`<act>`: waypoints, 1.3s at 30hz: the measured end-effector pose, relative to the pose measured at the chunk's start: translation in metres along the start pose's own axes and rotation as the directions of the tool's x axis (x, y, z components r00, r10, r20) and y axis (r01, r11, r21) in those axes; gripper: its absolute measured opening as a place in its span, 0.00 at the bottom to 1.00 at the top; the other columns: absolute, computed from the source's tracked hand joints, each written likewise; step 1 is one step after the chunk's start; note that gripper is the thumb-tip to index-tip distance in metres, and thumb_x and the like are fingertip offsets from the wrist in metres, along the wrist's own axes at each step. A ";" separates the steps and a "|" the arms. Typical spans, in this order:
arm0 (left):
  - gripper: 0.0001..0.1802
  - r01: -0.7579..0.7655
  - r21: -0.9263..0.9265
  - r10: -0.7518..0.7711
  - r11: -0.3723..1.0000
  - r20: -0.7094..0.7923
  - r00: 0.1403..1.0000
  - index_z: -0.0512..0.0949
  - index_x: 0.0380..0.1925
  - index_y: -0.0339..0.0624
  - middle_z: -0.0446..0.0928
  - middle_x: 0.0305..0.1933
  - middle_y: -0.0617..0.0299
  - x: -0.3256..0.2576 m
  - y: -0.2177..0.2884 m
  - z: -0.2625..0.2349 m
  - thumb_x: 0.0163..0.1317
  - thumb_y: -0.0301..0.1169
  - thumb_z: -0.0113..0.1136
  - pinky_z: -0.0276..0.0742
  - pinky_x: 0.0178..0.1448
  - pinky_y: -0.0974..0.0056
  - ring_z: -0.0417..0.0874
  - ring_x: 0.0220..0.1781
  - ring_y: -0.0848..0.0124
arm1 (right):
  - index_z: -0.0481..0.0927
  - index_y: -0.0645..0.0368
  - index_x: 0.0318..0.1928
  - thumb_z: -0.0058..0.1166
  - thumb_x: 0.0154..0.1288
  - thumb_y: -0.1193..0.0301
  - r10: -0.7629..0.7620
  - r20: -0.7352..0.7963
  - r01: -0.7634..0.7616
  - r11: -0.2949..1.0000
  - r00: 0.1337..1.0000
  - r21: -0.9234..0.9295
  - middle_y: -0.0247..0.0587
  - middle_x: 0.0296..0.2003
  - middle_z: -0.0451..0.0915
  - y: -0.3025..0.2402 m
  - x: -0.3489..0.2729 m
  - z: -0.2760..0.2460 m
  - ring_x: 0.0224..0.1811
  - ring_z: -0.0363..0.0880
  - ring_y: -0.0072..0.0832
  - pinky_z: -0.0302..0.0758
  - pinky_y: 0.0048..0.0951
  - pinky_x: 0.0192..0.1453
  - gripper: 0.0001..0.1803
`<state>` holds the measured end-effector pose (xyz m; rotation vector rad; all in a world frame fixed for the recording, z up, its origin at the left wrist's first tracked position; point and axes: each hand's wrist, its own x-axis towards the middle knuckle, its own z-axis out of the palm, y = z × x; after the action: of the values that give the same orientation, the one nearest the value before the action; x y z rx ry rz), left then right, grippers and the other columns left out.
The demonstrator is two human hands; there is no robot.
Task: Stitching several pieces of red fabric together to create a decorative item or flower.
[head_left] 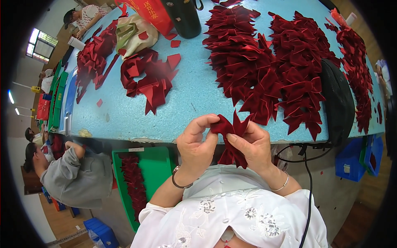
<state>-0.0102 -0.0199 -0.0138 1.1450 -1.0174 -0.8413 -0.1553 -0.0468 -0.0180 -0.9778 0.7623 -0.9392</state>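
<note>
Just off the front edge of the blue table, a dark red velvet bow is held between my two hands. My left hand pinches its upper left loop between thumb and fingertips. On the other side my right hand grips the bow, the thumb pressed near its middle and the fingers behind, partly hidden. The pointed tails hang down below. Beyond my hands lies a thick row of finished-looking bows, with a second row of bows to its right. Loose folded ribbon pieces lie to the left.
A black tumbler, a red bag and a pale cloth bundle stand at the back. A black bag and cable are at right. A green tray holds bows below left. A grey-sleeved person sits left.
</note>
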 end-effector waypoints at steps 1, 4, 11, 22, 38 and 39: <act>0.15 -0.012 -0.005 0.012 1.000 0.006 1.000 0.75 0.39 0.32 0.78 0.42 0.57 0.000 -0.001 0.000 0.50 0.10 0.50 0.72 0.51 0.71 0.77 0.45 0.74 | 0.76 0.65 0.41 0.57 0.58 0.78 -0.014 0.009 0.014 0.999 1.000 -0.030 0.36 0.35 0.79 0.000 0.000 0.000 0.35 0.75 0.16 0.73 0.19 0.41 0.10; 0.19 -0.043 -0.049 0.046 0.998 0.045 0.998 0.73 0.40 0.31 0.76 0.45 0.54 -0.001 -0.002 0.002 0.48 0.07 0.44 0.71 0.54 0.70 0.77 0.48 0.71 | 0.76 0.65 0.41 0.57 0.58 0.78 -0.011 0.008 0.012 1.000 1.000 -0.016 0.36 0.35 0.79 0.004 0.000 0.000 0.35 0.75 0.16 0.73 0.19 0.41 0.10; 0.21 -0.141 -0.280 0.129 0.950 -0.061 0.990 0.71 0.42 0.33 0.73 0.48 0.50 0.000 0.001 0.009 0.47 0.06 0.43 0.69 0.58 0.66 0.75 0.51 0.67 | 0.75 0.65 0.41 0.57 0.58 0.78 -0.057 -0.055 0.058 0.998 0.997 0.035 0.35 0.35 0.79 0.000 0.000 -0.002 0.36 0.75 0.16 0.73 0.19 0.41 0.10; 0.16 -0.082 0.053 0.077 0.995 0.078 0.994 0.69 0.44 0.32 0.74 0.45 0.54 0.001 -0.005 0.000 0.56 0.14 0.56 0.72 0.49 0.72 0.76 0.44 0.74 | 0.74 0.65 0.42 0.57 0.58 0.79 -0.103 -0.074 0.101 0.994 0.992 -0.037 0.35 0.35 0.79 0.002 -0.003 -0.001 0.36 0.75 0.16 0.74 0.19 0.39 0.10; 0.15 -0.024 -0.074 0.025 0.997 0.013 1.000 0.72 0.45 0.29 0.79 0.40 0.55 0.015 -0.012 0.011 0.58 0.22 0.59 0.75 0.44 0.74 0.79 0.41 0.74 | 0.74 0.65 0.41 0.57 0.58 0.79 -0.074 -0.034 0.072 0.996 0.997 -0.060 0.34 0.34 0.78 0.002 0.008 -0.010 0.35 0.75 0.15 0.73 0.18 0.38 0.10; 0.15 -0.020 -0.073 0.021 0.997 0.014 1.000 0.72 0.45 0.29 0.79 0.40 0.55 0.016 -0.011 0.012 0.58 0.22 0.59 0.75 0.44 0.74 0.79 0.41 0.74 | 0.74 0.65 0.41 0.56 0.58 0.79 -0.049 -0.036 0.048 0.999 0.998 -0.020 0.34 0.34 0.78 0.000 0.009 -0.011 0.35 0.75 0.15 0.73 0.18 0.39 0.10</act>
<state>-0.0167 -0.0413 -0.0202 1.0666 -1.0009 -0.8649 -0.1611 -0.0590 -0.0236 -1.0019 0.7824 -0.9957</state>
